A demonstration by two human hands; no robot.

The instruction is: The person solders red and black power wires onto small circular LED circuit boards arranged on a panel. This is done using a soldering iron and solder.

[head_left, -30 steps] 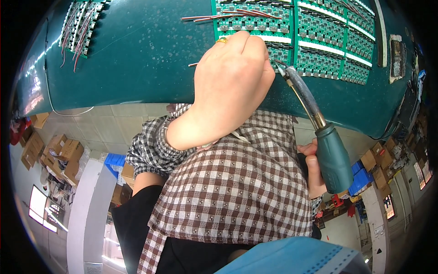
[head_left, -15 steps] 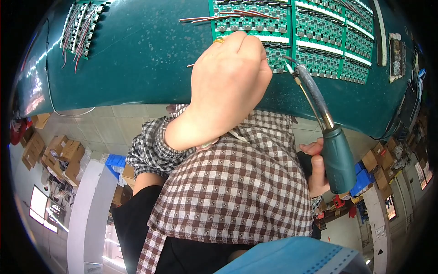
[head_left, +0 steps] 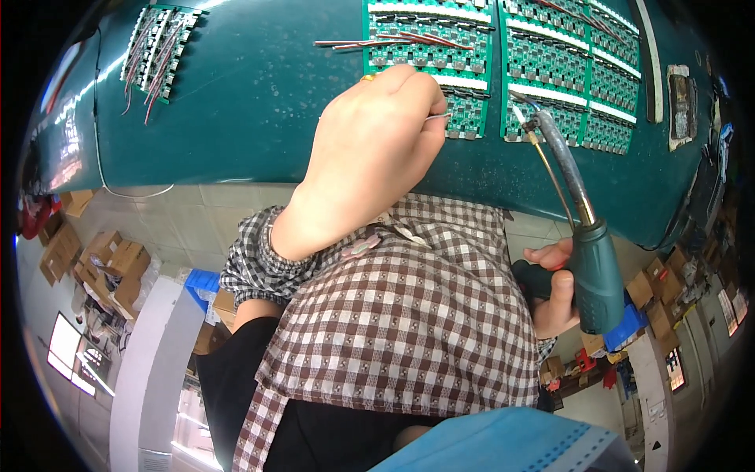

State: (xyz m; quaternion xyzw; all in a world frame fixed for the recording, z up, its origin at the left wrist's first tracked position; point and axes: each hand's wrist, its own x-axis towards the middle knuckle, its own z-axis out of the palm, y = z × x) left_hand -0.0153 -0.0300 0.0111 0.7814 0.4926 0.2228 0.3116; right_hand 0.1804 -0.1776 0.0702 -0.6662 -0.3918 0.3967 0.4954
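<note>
My left hand [head_left: 373, 138] is closed over the front edge of a green circuit board panel [head_left: 429, 57], back of the hand upward. A short thin wire [head_left: 441, 116] sticks out between its thumb and fingers. My right hand [head_left: 557, 300] grips a soldering gun [head_left: 595, 275] with a dark green body, held low at the right. Its bent tip and thin feed tube point up, over the front of a second green panel [head_left: 544, 79], apart from my left hand. Several red, white and dark wires [head_left: 425, 38] lie across the first panel.
A smaller group of boards with wires [head_left: 160, 53] lies at the far left of the green tabletop [head_left: 259, 94]. At the right are a long narrow strip [head_left: 652, 63] and a worn block [head_left: 683, 108]. Cardboard boxes [head_left: 118, 263] stand on the floor beyond.
My left hand has shifted a little left, and the wire end now shows at its fingertips. The soldering gun's tip has moved right, away from that hand. The view has shifted slightly.
</note>
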